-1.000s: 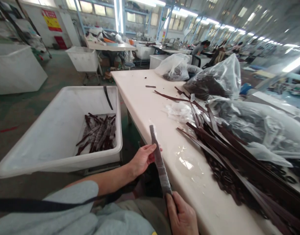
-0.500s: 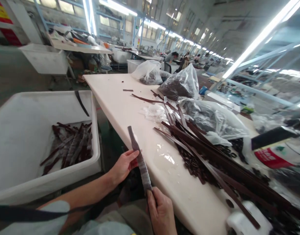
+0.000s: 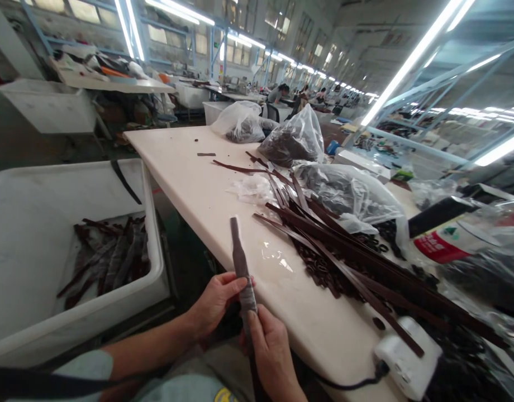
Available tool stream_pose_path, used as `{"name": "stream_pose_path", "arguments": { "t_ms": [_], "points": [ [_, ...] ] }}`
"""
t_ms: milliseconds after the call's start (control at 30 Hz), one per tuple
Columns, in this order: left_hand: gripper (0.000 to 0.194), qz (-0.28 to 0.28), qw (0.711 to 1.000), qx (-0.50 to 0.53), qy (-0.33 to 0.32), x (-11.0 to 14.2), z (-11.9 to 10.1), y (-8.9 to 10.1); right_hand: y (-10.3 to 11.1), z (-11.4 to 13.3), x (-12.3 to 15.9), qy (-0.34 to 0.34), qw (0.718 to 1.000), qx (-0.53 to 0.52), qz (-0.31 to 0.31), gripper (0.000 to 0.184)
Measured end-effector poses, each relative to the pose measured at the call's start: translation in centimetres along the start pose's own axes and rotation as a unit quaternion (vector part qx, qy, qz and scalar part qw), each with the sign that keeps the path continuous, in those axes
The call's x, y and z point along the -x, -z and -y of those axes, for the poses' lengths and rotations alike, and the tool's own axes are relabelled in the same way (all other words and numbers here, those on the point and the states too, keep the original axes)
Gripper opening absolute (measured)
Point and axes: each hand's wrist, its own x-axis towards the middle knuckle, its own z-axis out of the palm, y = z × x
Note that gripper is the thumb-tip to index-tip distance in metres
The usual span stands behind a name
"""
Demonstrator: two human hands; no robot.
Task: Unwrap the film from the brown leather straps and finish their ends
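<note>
Both hands are on a brown-grey strap (image 3: 239, 259) with clear plastic film around it, held upright at the table's near edge. My left hand (image 3: 215, 301) pinches it about halfway up, thumb on the front. Just below, my right hand (image 3: 270, 349) grips the lower part, its thumb lying along the strap. The strap's lower end drops out of sight behind my right hand. A heap of long dark brown straps (image 3: 336, 254) lies on the white table (image 3: 177, 184) to the right, with small dark rings (image 3: 319, 271) beside it.
At the left stands a white bin (image 3: 26, 218) holding several film-wrapped straps (image 3: 110, 257); one black strap (image 3: 125, 181) hangs over its rim. Plastic bags (image 3: 294, 137) sit further back. A white power socket (image 3: 408, 354) with a black cable is at the lower right. Seated people work far off.
My view has turned to the right, bringing the socket fully into sight. My hands have come closer together along the strap, and both still hold it.
</note>
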Motion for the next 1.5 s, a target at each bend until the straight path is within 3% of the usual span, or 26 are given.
{"name": "stream_pose_path", "arguments": {
  "t_ms": [133,333,533,667,833,1000,1233,1333,1433,1500],
  "points": [
    [0.035,0.054,0.997,-0.046,0.021,0.3,0.4,0.0,0.3,-0.1,0.1,0.046,0.996,0.064,-0.033,0.047],
    [0.042,-0.018,0.998,0.034,-0.055,-2.4,-2.9,-0.4,0.9,-0.6,0.4,0.061,0.990,0.129,-0.020,0.046],
    [0.042,-0.023,0.998,0.002,0.057,-0.6,0.5,-0.6,1.0,-0.7,0.4,0.080,0.986,0.142,-0.032,0.041],
    [0.040,-0.074,0.996,0.044,-0.023,-0.6,0.1,-0.8,1.8,0.2,0.8,0.045,0.990,0.130,0.002,0.040],
    [0.035,-0.054,0.996,0.018,-0.073,-1.1,-1.8,-2.0,1.7,1.5,0.7,0.054,0.995,0.079,0.012,0.033],
    [0.037,-0.037,0.998,0.000,-0.057,0.2,-0.6,-3.0,1.1,1.6,0.4,0.086,0.992,0.071,-0.054,0.038],
    [0.037,0.025,0.998,-0.060,-0.001,1.1,2.5,-2.1,1.7,0.6,0.3,0.137,0.982,0.096,-0.094,0.030],
    [0.039,0.046,0.997,-0.063,-0.004,0.3,1.3,-2.1,2.1,0.2,0.4,0.127,0.982,0.119,-0.077,0.031],
    [0.039,0.013,0.998,-0.019,-0.058,-0.7,-0.5,-2.7,2.3,0.1,0.6,0.113,0.983,0.136,-0.055,0.035],
    [0.036,0.002,0.999,-0.022,-0.046,-0.9,-0.8,-3.0,2.4,0.1,0.6,0.111,0.983,0.133,-0.053,0.036]
  ]
}}
